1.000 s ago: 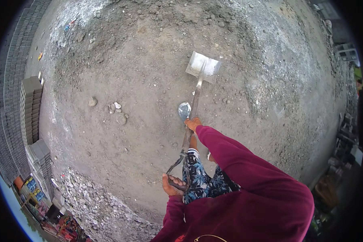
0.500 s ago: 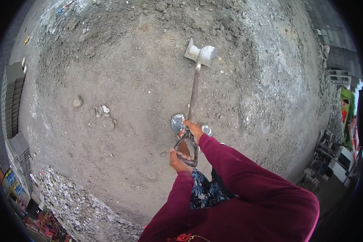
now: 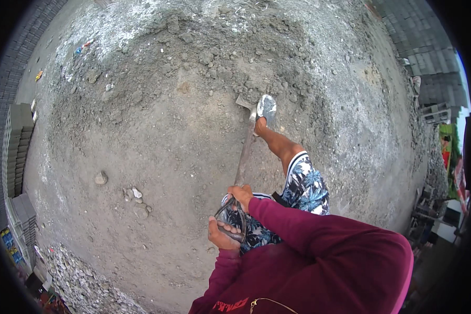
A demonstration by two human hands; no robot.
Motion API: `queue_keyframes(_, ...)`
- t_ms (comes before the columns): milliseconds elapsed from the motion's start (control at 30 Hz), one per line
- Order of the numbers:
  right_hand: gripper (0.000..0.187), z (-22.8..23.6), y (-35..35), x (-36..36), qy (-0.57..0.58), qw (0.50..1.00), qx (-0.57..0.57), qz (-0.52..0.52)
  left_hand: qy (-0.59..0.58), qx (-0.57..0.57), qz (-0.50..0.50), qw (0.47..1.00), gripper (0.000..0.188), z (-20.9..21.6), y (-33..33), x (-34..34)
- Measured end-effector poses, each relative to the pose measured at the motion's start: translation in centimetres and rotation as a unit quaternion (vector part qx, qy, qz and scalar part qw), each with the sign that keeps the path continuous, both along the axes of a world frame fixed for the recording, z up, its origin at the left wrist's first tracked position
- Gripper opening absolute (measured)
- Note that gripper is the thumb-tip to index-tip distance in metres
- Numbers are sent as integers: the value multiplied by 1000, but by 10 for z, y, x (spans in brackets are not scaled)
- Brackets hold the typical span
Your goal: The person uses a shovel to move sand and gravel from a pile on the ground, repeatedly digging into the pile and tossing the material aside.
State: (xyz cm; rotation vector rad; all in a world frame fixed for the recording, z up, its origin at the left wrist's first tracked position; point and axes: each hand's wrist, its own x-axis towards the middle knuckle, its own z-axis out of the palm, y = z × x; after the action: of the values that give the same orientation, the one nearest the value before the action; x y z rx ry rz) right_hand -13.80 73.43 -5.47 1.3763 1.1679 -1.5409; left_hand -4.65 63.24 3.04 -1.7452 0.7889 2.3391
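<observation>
A long-handled shovel [image 3: 244,152] slants away from me, its dark shaft running forward to a metal blade [image 3: 244,102]. My left hand [image 3: 224,234] is closed round the crossbar of its looped D-shaped grip [image 3: 243,222]. Just beyond the loop, my right hand [image 3: 241,196] wraps the top of the shaft. One of my feet, in a grey-and-white shoe [image 3: 266,107], is at the blade's right side and covers part of it. Whether the shoe presses on the blade I cannot tell. The blade's tip is against loose grey soil [image 3: 220,73].
Loose stones [image 3: 139,209] lie on the packed ground to the left. Stacked grey blocks [image 3: 17,152] stand at the far left, with a gravel heap [image 3: 83,277] at lower left. More blocks [image 3: 437,113] are at the right edge, and pale powdery ground [image 3: 358,99] stretches on the right.
One leg has stepped forward, bringing the shoe to the shovel's blade. The blade has turned and now shows less of its face. Both hands keep their hold, and the view has shifted forward.
</observation>
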Motion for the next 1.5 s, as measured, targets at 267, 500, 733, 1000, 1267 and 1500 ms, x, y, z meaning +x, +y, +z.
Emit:
queue_keyframes(267,19,-32,-24,-17,-1,1000,18,-18,-19,-6,-35,999,39,-35,-31,-25)
queue_keyframes(500,19,-41,-29,-13,0,999,24,-27,-34,7,12,999,38,-31,-37,-28)
queue_keyframes(733,40,-53,-25,-65,46,999,2,-21,-26,-45,-22,998,44,-49,-40,-74)
queue_keyframes(1000,55,-159,30,-103,1,989,12,-150,-199,-164,-76,963,53,-73,-29,-67)
queue_keyframes(1267,34,-296,130,-200,7,996,86,-8,-266,-276,-27,923,51,-87,-12,-71)
queue_keyframes(1500,24,-243,125,-209,29,995,93,-9,-216,-309,-17,926,45,-87,-19,-54)
